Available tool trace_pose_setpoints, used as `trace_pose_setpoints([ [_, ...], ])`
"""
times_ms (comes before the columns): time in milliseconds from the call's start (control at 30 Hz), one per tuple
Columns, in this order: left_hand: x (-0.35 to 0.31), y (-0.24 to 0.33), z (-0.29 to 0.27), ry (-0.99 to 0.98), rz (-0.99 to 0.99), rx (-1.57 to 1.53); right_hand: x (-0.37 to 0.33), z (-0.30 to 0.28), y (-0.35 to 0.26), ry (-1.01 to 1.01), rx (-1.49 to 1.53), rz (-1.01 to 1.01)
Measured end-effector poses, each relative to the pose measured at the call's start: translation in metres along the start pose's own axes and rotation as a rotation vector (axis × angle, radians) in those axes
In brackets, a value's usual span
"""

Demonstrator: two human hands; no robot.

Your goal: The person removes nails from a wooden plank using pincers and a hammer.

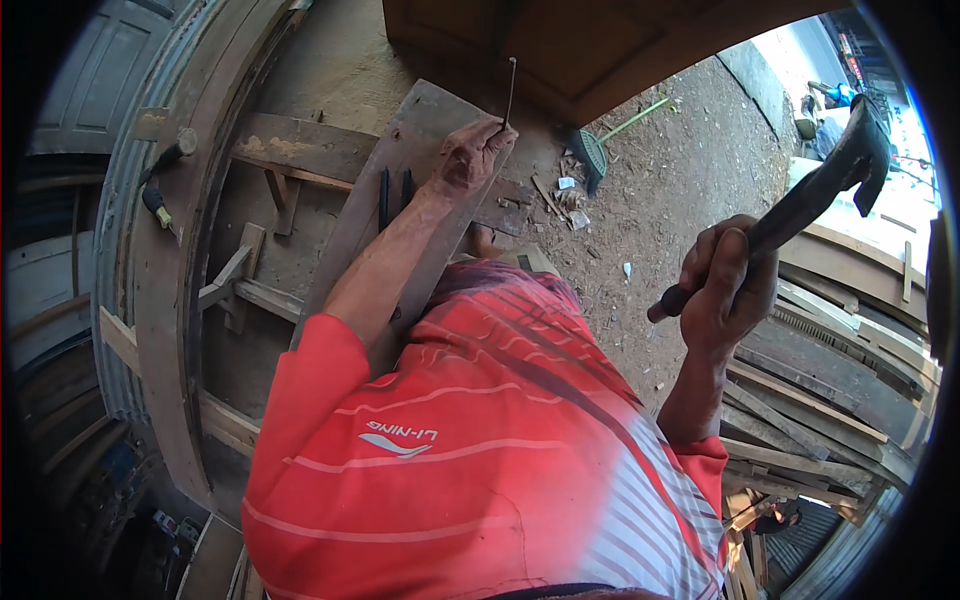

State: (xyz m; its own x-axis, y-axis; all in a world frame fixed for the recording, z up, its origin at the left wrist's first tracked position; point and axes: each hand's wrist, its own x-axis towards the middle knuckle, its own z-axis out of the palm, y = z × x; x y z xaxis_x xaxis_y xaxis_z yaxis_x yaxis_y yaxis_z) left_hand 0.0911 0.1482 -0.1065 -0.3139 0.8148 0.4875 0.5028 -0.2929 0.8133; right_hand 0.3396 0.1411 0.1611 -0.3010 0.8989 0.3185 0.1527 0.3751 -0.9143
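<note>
My left hand (474, 162) is closed in a pinch around a long thin nail (511, 88), which stands nearly upright above the fingertips. Beneath that hand lies a wide grey wooden board (425, 108), and two dark narrow strips (384, 200) show on it beside my forearm. Where the nail's lower end rests is hidden by my fingers. Raised on the right, my right hand (728, 280) grips a claw hammer (815, 200) by its dark handle. The hammer's head is up and away from the nail, apart from the board.
A brown panelled wooden piece (590, 45) stands beyond the board. A green fan-shaped rake or broom (592, 158) lies on the littered dirt floor. Stacked planks (820, 370) fill the right side. On a long beam (165, 300) at left lies a yellow-handled tool (155, 203).
</note>
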Motion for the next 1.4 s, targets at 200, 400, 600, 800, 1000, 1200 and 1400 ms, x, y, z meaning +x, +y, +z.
trace_pose_setpoints([
  [200,-0.002,-0.003,-0.002,-0.021,-0.037,-0.054,-0.001,0.002,0.015,-0.140,-0.290,0.027],
  [400,-0.005,0.003,0.006,-0.004,0.156,0.133,-0.005,0.009,0.035,-0.419,-0.686,0.088],
  [600,-0.007,0.007,-0.001,0.022,0.189,0.125,0.008,-0.002,-0.001,-0.181,-0.331,0.054],
  [800,-0.002,0.007,-0.001,0.017,0.217,0.070,0.016,-0.003,-0.004,-0.036,-0.043,-0.108],
  [1000,-0.012,0.003,0.003,0.032,0.159,0.128,-0.034,0.011,0.034,-0.472,-0.741,0.483],
  [1200,0.004,0.004,-0.010,0.010,-0.194,-0.162,-0.029,-0.006,0.044,-0.139,-0.421,0.272],
  [1400,0.008,-0.005,-0.002,0.147,-0.320,-0.509,-0.048,-0.005,0.081,-0.087,-0.245,0.384],
])
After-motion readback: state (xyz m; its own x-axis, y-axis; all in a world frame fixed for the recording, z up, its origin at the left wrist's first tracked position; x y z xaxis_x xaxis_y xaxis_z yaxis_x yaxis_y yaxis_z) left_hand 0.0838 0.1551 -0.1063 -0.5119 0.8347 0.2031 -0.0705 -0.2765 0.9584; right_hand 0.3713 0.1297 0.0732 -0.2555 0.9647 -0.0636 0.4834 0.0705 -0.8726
